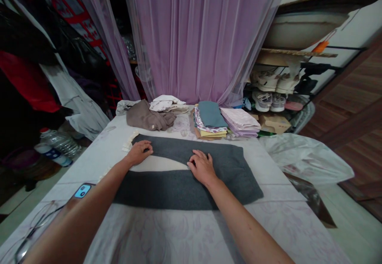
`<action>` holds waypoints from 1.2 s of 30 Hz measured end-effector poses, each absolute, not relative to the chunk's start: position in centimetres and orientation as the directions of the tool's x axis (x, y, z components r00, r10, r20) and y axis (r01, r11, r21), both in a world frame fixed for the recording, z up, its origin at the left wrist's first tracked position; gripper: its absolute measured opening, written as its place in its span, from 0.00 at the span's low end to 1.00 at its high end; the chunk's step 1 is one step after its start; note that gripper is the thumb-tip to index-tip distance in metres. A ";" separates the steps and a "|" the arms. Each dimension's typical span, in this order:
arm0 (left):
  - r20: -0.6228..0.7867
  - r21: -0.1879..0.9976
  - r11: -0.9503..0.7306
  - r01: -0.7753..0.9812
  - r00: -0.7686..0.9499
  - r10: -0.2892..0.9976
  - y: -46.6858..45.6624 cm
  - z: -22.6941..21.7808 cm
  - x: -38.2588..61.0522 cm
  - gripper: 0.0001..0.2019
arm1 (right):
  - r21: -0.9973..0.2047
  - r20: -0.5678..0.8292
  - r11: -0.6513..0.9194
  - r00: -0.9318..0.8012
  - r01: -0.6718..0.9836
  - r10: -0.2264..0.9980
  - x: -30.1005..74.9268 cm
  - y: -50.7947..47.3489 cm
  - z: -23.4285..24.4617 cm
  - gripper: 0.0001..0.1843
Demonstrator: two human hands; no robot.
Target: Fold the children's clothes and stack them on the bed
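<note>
My left hand (139, 153) curled on the far edge of a folded dark grey felt cloth (185, 192), while my right hand (202, 167) lay open on its fold. The two were apart, working on a sheet-covered surface (167, 236). I could not tell whether the left was pinching the cloth. Between my hands, a cream lining (155, 163) showed through a gap in the grey layers.

Ahead of my hands sat a folded stack of clothes (209, 123), with a taupe garment (147, 117) beyond my left hand and folded pale pink cloth (240, 121) beyond my right. A phone (82, 191) lay just beside my left forearm.

A hasty pull by either hand risked dragging the top layer askew and widening the gap. A hard push forward could have driven the cloth into the stack and toppled it, and a careless swing of my left arm could have knocked the phone.
</note>
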State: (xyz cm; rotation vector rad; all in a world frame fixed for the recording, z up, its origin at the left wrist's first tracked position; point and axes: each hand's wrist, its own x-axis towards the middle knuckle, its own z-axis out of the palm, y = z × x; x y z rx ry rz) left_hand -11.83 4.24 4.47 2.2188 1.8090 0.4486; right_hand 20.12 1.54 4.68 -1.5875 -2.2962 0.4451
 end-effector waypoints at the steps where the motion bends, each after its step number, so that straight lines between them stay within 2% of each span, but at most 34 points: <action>1: 0.086 0.384 -0.209 0.899 0.190 0.978 4.3 4.6 -11.8 0.10 | -0.423 0.072 0.334 -0.336 0.842 0.939 20.1 1.5 4.8 0.06; 5: 0.120 0.403 -0.249 0.881 0.218 0.968 4.0 5.4 -11.9 0.10 | -0.405 0.076 0.360 -0.361 0.841 0.929 19.9 1.3 5.3 0.06; 9: 0.099 0.333 -0.232 0.914 0.210 0.973 2.2 5.7 -11.8 0.11 | -0.345 0.223 0.559 -0.513 0.754 0.829 20.5 0.7 5.1 0.07; 11: 0.060 0.303 -0.204 0.931 0.195 0.979 1.2 5.4 -11.9 0.10 | -0.348 0.214 0.604 -0.567 0.717 0.796 21.0 0.4 4.9 0.07; 16: 0.023 0.332 -0.150 0.931 0.151 0.988 1.1 5.3 -12.1 0.15 | -0.394 0.116 0.561 -0.566 0.728 0.816 21.3 0.5 5.4 0.07; 19: 0.015 0.260 -0.116 0.959 0.116 0.993 2.7 6.1 -11.1 0.19 | -0.337 0.066 0.523 -0.534 0.783 0.843 20.3 1.3 6.8 0.11; 22: 0.051 0.187 -0.156 0.970 0.149 0.988 4.5 6.3 -8.9 0.21 | -0.295 0.051 0.469 -0.477 0.832 0.878 18.2 2.6 7.8 0.16; 25: 0.078 0.165 -0.186 0.969 0.175 0.981 5.5 5.2 -6.7 0.23 | -0.307 0.091 0.519 -0.518 0.798 0.850 15.7 3.8 7.6 0.17; 28: 0.068 0.141 -0.099 0.985 0.091 0.994 5.5 3.6 -5.9 0.29 | -0.311 0.033 0.569 -0.589 0.762 0.807 14.2 4.5 6.4 0.24; 31: 0.047 0.131 0.007 0.991 -0.014 0.999 5.3 2.9 -6.6 0.33 | -0.306 -0.056 0.542 -0.583 0.783 0.810 15.1 4.6 5.3 0.30; 36: 0.008 0.096 0.149 0.984 -0.151 0.989 5.1 3.7 -8.4 0.35 | -0.233 -0.088 0.362 -0.390 0.903 0.916 22.2 5.3 4.5 0.32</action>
